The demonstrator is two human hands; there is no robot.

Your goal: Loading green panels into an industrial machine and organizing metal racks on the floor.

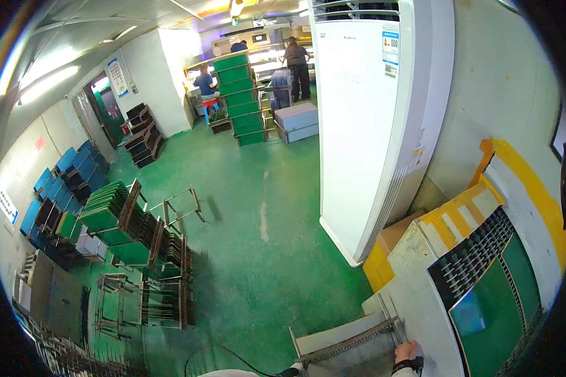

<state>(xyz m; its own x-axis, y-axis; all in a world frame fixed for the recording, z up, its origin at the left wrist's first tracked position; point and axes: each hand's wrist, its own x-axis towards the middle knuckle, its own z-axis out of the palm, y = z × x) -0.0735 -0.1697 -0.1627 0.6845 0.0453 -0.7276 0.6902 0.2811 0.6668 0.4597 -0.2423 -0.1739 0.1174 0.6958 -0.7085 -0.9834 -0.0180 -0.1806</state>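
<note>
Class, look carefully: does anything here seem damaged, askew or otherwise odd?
Yes: a pale streak marks the green floor, left of the tall white cabinet. It looks odd against the surrounding green, perhaps worn paint.

Floor [283, 264]: green, slightly glossy, with a pale scuff [263, 223] near the middle. Standing directly on it: a tall white air conditioner [358, 125] at right; a grey box [297, 125] and a tall stack of green-sided racks [238, 94] toward the far end; a blue stool [207, 114] with a red seat beside that stack; dark racks [143, 141] near the left wall; an open metal frame [182, 212] beside a rack of green panels [110, 213] at left. A black cable [248, 362] crosses the view at bottom; floor contact unconfirmed. Support beneath the metal rack [349, 340] at lower right: not visible.
</note>
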